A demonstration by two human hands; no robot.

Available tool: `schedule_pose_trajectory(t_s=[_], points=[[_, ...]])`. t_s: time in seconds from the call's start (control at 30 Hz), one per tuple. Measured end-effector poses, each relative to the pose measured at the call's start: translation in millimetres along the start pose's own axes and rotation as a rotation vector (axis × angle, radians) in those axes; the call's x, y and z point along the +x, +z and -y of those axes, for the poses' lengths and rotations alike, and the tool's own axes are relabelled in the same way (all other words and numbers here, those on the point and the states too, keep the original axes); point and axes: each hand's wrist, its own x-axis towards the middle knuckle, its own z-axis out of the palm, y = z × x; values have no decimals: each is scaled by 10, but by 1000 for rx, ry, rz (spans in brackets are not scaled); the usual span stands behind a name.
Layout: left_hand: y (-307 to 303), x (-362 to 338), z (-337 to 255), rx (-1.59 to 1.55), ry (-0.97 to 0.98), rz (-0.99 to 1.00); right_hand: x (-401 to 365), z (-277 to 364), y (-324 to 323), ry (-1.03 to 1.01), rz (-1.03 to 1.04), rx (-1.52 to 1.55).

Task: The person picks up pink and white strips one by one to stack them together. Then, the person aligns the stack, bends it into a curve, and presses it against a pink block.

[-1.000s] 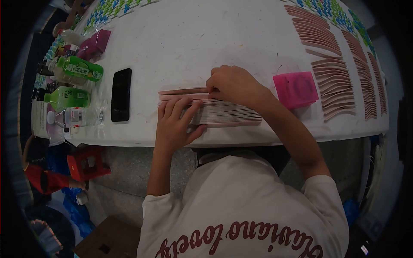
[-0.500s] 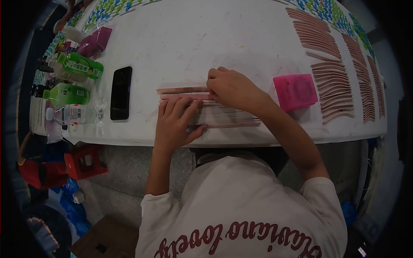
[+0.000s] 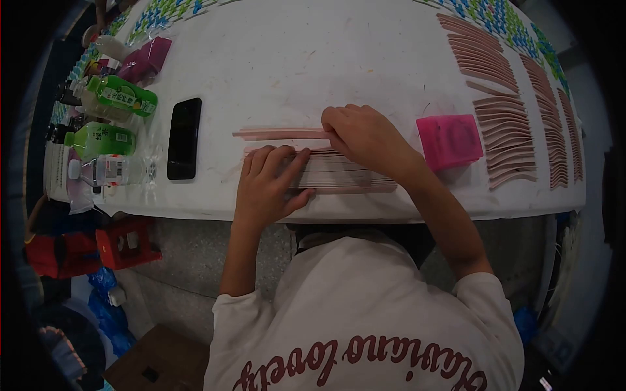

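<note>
- Resting on the stack of pale strips (image 3: pixel 352 174): left hand (image 3: pixel 264 179), fingers spread apart over the far side, thumb apart at the near edge.
- Right hand (image 3: pixel 363 135): fingers curled together at the 3 o'clock end of the pink strip (image 3: pixel 280 134); fingertips hidden, so clamping cannot be told.
- Pink strip position: on the white table (image 3: pixel 293 78), at the stack's 12 o'clock side, near it.
- Pink block (image 3: pixel 450 141): between 2 and 3 o'clock from the stack.
- Black phone (image 3: pixel 184 139): between 9 and 10 o'clock.

Phone (image 3: pixel 184 138) left of strip stack (image 3: pixel 349 174), block (image 3: pixel 450 141) right, on table (image 3: pixel 293 78).
</note>
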Motion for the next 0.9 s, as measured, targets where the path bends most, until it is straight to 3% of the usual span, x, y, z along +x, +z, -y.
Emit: schedule_pose_trajectory(t_s=[0.2, 0.33, 0.4, 0.6, 0.83, 0.9], points=[[0, 4, 5, 40, 25, -30, 26, -43, -104, 86, -193, 414], [-6, -9, 11, 8, -29, 48, 17, -23, -240, 173, -153, 540], [-7, 9, -8, 11, -29, 24, -3, -51, -259, 211, -2, 465], [4, 29, -9, 10, -29, -28, -214, -102, -130, 132, 80, 198], [11, 18, -1, 3, -28, -23, -248, -39, -132, 129, 87, 84], [13, 20, -5, 1, -30, -28, -260, -38, -134, 66, 1, 24]])
